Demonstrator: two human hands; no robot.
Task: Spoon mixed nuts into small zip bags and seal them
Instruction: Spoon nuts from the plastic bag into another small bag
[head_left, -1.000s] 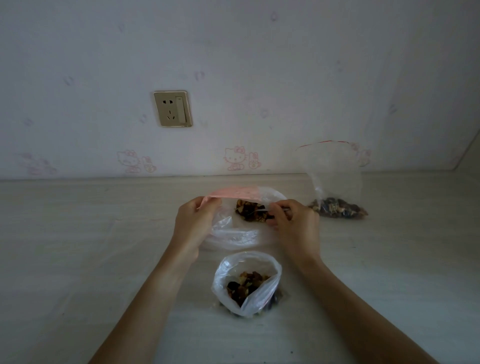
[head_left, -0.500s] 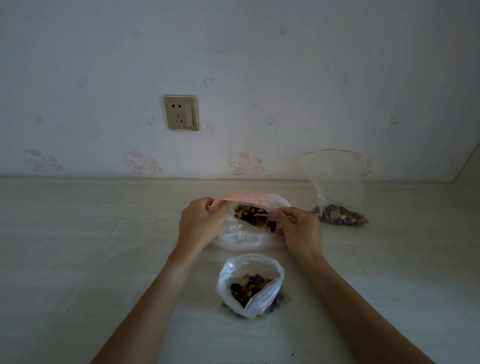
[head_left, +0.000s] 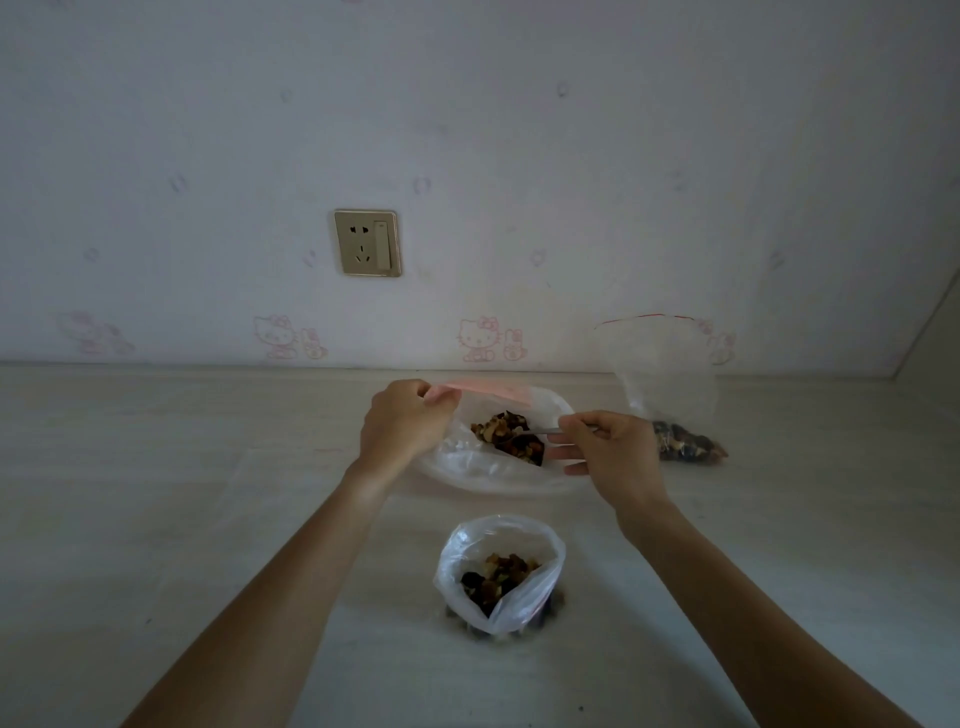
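Item 1, left hand: grips the pink-strip rim of the clear zip bag lying on the pale wood-grain tabletop, fingers curled round the edge and lifting it so the mouth gapes. Against half a second ago the grip is unchanged; wrist straight, forearm running up from lower left.

Item 2, mixed nuts and dried fruit inside that bag: a brown heap just inside the mouth, between the two hands.

Item 3, thin metal spoon: bowl end now laid among the nuts in the bag, handle leading right into the hand. Change noted: the right hand has drawn a little to the right and its lower fingers have spread. Judged a spoonful being tipped out or the spoon about to come out; the bag is not yet sealed.

Item 4, right hand: thumb and forefinger pinch the spoon handle, remaining fingers loosely extended leftward; wrist bent, forearm from lower right.

Item 5, crumpled white plastic supply bag of nuts: stands open near the viewer, apart from both hands.

Item 6, second clear zip bag with red top line: upright against the wall at right, nuts at its bottom; whether sealed cannot be told
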